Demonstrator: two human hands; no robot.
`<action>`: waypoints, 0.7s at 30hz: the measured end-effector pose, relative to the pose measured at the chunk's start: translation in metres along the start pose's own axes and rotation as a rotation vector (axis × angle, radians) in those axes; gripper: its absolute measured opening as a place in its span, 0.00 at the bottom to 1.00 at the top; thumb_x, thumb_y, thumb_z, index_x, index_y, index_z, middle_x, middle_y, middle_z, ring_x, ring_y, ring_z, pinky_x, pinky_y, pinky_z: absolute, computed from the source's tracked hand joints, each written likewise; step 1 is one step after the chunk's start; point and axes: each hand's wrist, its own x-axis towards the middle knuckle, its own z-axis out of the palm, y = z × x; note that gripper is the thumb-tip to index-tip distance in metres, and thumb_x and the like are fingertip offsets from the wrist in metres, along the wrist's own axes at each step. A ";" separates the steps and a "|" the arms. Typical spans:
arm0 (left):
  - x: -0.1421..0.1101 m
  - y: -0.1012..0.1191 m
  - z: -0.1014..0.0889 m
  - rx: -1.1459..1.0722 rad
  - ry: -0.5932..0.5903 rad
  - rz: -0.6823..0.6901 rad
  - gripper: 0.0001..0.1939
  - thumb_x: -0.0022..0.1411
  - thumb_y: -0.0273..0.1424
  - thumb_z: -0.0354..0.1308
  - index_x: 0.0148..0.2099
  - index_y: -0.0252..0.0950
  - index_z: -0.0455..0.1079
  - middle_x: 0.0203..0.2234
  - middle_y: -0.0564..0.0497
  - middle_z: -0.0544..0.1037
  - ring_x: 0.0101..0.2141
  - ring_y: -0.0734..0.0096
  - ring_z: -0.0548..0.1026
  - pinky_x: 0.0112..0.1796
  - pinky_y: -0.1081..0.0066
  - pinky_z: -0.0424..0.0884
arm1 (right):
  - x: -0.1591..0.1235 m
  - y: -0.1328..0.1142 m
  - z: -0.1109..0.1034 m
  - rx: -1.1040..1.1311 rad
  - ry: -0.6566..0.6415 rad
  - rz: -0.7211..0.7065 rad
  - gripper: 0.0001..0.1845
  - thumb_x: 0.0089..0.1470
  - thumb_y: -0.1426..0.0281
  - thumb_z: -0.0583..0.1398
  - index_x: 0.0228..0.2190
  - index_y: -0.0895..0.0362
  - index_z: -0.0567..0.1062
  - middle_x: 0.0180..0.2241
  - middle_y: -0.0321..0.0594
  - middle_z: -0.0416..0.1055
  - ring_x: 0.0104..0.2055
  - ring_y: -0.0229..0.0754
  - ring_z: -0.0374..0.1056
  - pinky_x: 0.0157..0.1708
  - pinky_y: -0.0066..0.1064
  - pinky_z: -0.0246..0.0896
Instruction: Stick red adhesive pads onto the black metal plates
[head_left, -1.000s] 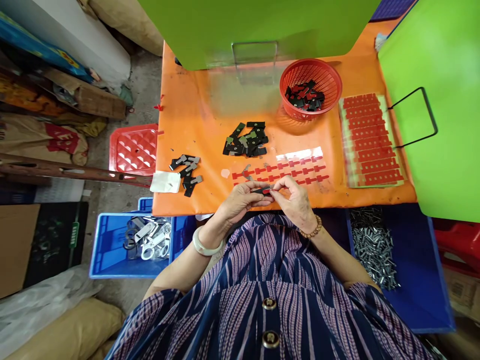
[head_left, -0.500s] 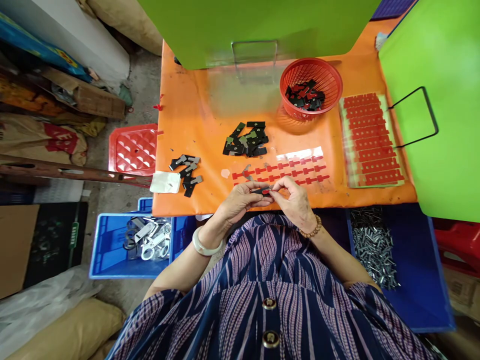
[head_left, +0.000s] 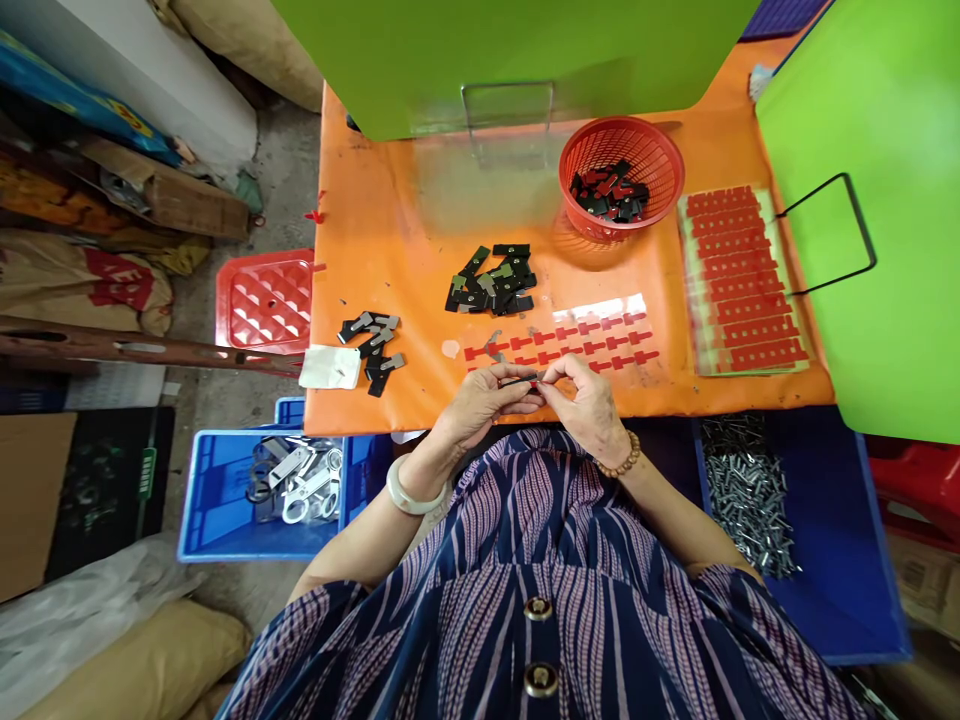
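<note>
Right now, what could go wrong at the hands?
Slip: the black part in the left hand is near the table edge and could drop.
Blind spot: the right hand partly hides the red bit, so a misfit might go unseen.
Bump: red pieces lie just beyond both hands; a knuckle could nudge them.

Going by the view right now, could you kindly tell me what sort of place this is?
Probably a small assembly workshop: there are black parts heaped on an orange-covered table, what look like red stickers in rows, and a blue bin holding many small metal pieces.
</note>
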 end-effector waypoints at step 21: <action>-0.005 -0.009 0.011 0.351 0.231 0.374 0.11 0.57 0.29 0.61 0.44 0.33 0.73 0.36 0.48 0.81 0.32 0.68 0.81 0.40 0.66 0.79 | -0.004 -0.005 0.009 -0.031 0.114 0.005 0.04 0.54 0.73 0.61 0.28 0.53 0.72 0.33 0.39 0.70 0.39 0.44 0.67 0.43 0.39 0.64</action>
